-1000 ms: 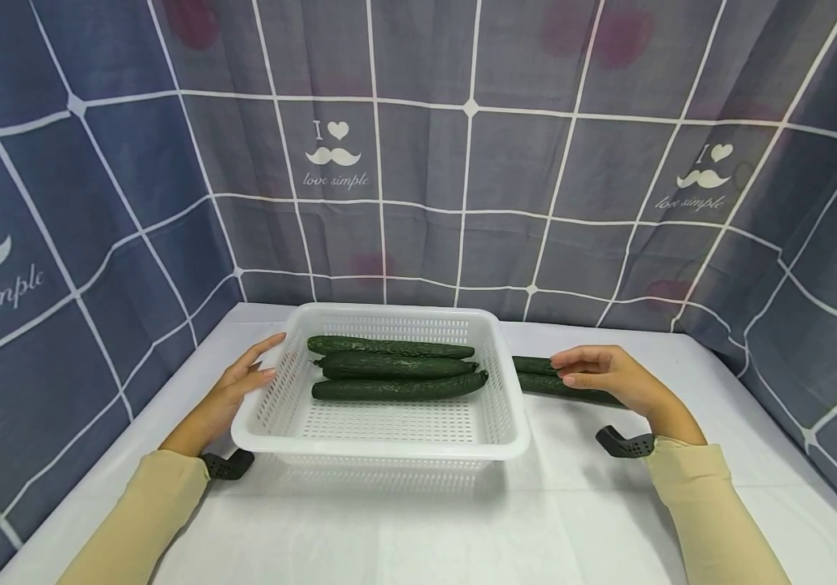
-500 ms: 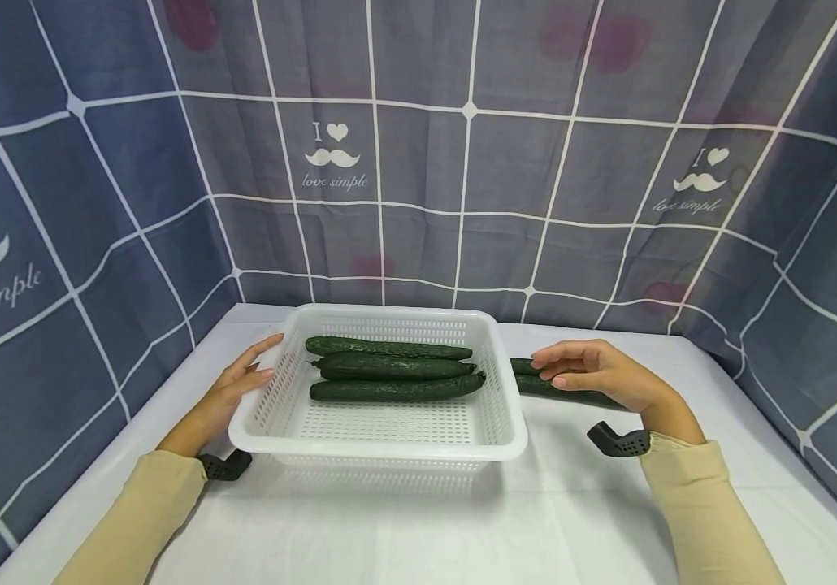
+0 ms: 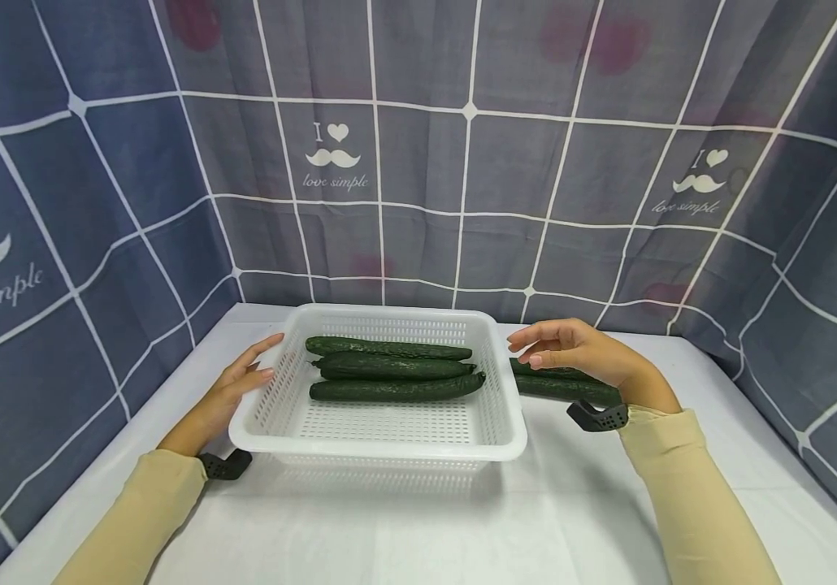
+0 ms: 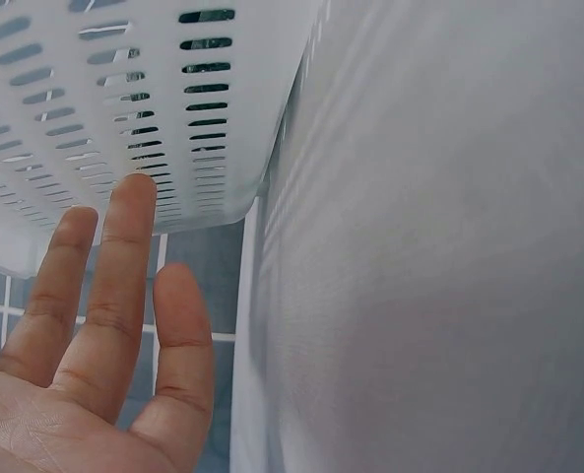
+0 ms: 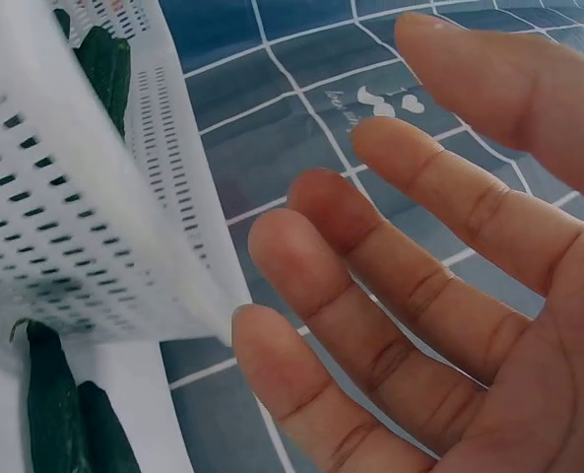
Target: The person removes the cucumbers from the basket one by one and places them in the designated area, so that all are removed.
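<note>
A white plastic basket [image 3: 382,449] with slotted walls holds three dark green cucumbers [image 3: 398,390], lying side by side across it. My left hand [image 3: 223,400] is at the basket's left side with its fingers extended. In the left wrist view, the fingertips [image 4: 134,187] of that hand lie close against the slotted wall; whether they press on it cannot be told. Just off the basket's right rim, my right hand [image 3: 588,355] hovers with loosely bent fingers and nothing in them. Below it, two more cucumbers [image 3: 568,390] lie on the table, their left ends beside the basket.
A white cloth covers the table [image 3: 418,528]. Behind it and along both sides hangs a blue-grey checked curtain [image 3: 418,244]. Each wrist wears a black band mount [image 3: 597,417].
My right hand has moved left and slightly up, from over the table cucumbers to near the basket's right rim. The left hand, the basket and the cucumbers have stayed put.
</note>
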Motion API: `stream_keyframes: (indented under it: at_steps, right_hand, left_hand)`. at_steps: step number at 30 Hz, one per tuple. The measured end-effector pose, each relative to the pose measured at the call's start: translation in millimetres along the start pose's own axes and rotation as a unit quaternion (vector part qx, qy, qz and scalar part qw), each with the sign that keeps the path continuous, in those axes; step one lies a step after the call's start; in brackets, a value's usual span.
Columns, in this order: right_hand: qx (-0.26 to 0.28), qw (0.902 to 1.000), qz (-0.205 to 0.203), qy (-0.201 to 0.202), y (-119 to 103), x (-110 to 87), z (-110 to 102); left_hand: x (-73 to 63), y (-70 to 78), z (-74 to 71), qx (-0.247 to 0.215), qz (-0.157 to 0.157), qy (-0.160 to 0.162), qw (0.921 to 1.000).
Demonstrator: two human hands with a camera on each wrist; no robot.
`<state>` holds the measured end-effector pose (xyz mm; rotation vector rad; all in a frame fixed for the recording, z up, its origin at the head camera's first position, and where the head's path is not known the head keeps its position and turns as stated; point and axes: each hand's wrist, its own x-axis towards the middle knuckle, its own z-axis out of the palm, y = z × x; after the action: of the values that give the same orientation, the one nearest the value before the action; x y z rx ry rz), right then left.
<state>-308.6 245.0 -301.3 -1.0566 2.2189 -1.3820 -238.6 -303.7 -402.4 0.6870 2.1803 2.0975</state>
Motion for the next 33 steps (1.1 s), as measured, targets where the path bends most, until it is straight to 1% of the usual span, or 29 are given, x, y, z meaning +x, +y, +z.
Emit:
stream_keyframes:
  at_steps: [5,10,14,22,28,33]
  right_hand:
    - [0.006,0.9998,0.015,-0.007,-8,13.8,0]
    - [-0.015,0.9995,0.028,-0.006,-12,28.5,1]
    - [-0.025,0.9994,0.025,-0.007,-15,40.6,2]
    - [-0.043,0.9989,0.019,0.005,-23,63.3,8]
    - [-0.042,0.9988,0.022,0.012,-27,78.5,13]
    - [-0.039,0.9991,0.017,0.007,-28,89.3,19]
  left_hand:
    - [-0.2,0.3,-0.3,0.006,-0.003,0.003,1.0]
    - [0.1,-0.2,-0.7,0.011,-0.005,0.006,0.9999]
    - [0.1,-0.7,-0.8,0.01,-0.004,0.006,0.9999]
    - [-0.8,-0.3,-0.8,0.001,-0.002,0.003,1.0]
    - [-0.5,-0.3,-0.9,-0.003,0.001,0.0,1.0]
    - [0.3,-0.6,-0.6,-0.007,0.001,-0.001,1.0]
